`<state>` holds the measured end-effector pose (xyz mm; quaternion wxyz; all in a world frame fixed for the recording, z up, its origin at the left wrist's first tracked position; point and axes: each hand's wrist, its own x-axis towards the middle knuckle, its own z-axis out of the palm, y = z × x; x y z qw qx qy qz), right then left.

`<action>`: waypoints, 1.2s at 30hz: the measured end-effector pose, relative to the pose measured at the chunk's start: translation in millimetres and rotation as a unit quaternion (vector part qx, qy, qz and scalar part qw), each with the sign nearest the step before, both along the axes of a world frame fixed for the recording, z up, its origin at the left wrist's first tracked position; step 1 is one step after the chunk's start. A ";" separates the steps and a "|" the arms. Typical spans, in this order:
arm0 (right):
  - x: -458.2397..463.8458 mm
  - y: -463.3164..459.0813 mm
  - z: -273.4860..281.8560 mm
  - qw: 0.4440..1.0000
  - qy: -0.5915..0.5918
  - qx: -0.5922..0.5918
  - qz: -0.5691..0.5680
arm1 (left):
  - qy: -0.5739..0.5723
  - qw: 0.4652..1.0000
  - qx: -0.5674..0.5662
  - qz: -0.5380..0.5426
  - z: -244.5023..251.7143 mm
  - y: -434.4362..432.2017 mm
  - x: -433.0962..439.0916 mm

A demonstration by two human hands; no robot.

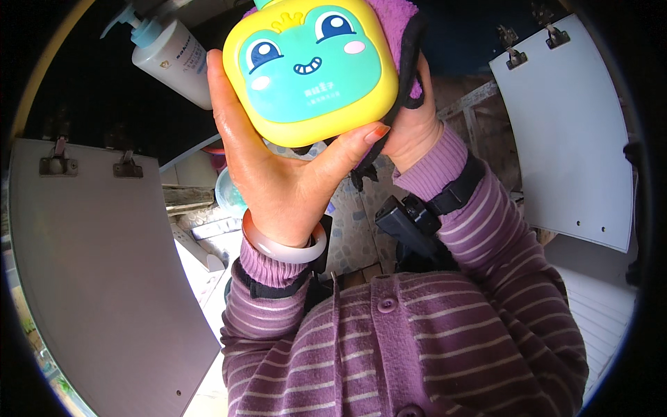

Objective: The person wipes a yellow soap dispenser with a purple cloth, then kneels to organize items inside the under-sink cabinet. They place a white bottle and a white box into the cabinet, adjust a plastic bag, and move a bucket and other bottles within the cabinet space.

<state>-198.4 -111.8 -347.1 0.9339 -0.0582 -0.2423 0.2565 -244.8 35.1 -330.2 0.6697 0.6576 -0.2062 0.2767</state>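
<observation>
A yellow plastic bottle with a green smiling frog face on its front is tilted close to my view, its top cut off by the upper edge. My left hand grips it from below, fingers along its left side and thumb along its lower right edge. Behind the bottle, my right hand has a purple cloth with black edging pressed against the bottle's back and right side. Most of the right fingers are hidden by cloth and bottle. To the left is a white pump bottle with a pale blue pump head.
Cabinet doors with metal hinges hang open, one on the left and one on the right. Below my hands lies a stone-patterned tile floor. A clear plastic tub is partly hidden behind my left wrist.
</observation>
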 end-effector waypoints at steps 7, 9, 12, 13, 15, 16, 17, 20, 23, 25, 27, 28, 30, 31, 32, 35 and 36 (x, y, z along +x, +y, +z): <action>-9.8 -2.8 3.9 0.910 0.137 -0.302 -0.249 | 0.002 1.000 -0.011 -0.006 -0.5 0.0 -0.8; -9.9 -4.1 3.2 0.901 0.147 -0.317 -0.257 | 0.003 1.000 -0.015 -0.006 -0.1 -0.3 -1.1; -8.8 -4.9 2.6 0.912 0.139 -0.298 -0.245 | 0.005 1.000 -0.022 -0.008 0.7 -0.5 -1.6; -8.4 -4.5 2.5 0.905 0.138 -0.312 -0.255 | 0.006 1.000 -0.024 -0.010 1.1 -0.5 -1.7; -7.5 -2.6 2.0 0.927 0.122 -0.272 -0.228 | 0.007 1.000 -0.017 -0.004 1.8 -0.4 -2.0; -7.2 -1.6 2.1 0.951 0.109 -0.220 -0.186 | 0.007 1.000 -0.014 -0.001 2.1 -0.3 -2.2; -6.3 0.7 1.7 0.988 0.078 -0.094 -0.094 | 0.005 1.000 -0.009 0.003 2.3 -0.3 -2.5; -4.9 4.4 3.4 0.999 0.032 0.032 0.001 | 0.002 1.000 0.002 0.010 1.2 -0.4 -3.4; -4.9 6.7 9.8 0.999 -0.025 -0.012 -0.017 | 0.008 1.000 -0.002 0.003 -2.9 1.2 -2.3; -7.0 8.7 16.6 0.986 -0.021 -0.132 -0.096 | 0.011 1.000 -0.003 -0.004 -6.7 2.9 1.4; -13.8 11.9 23.8 0.968 0.026 -0.196 -0.152 | 0.016 0.994 0.089 0.067 -9.2 8.5 6.2; -15.9 13.9 27.1 0.961 0.027 -0.225 -0.160 | 0.021 0.990 0.104 0.096 -10.5 8.8 7.7; -17.9 17.1 31.3 0.946 0.025 -0.271 -0.174 | 0.049 0.985 0.096 0.133 -10.8 11.0 11.6; -18.5 18.4 31.9 0.942 0.023 -0.287 -0.174 | 0.043 0.981 0.121 0.143 -9.5 13.2 12.7; -17.3 17.3 32.6 0.939 0.004 -0.293 -0.181 | 0.077 0.988 0.094 0.100 -7.5 14.5 14.4; -16.1 12.4 30.5 0.865 -0.096 -0.400 -0.288 | 0.174 0.971 -0.041 -0.159 3.8 25.3 18.0; -16.4 10.3 29.5 0.836 -0.108 -0.432 -0.321 | 0.181 0.952 -0.076 -0.237 9.8 35.2 17.1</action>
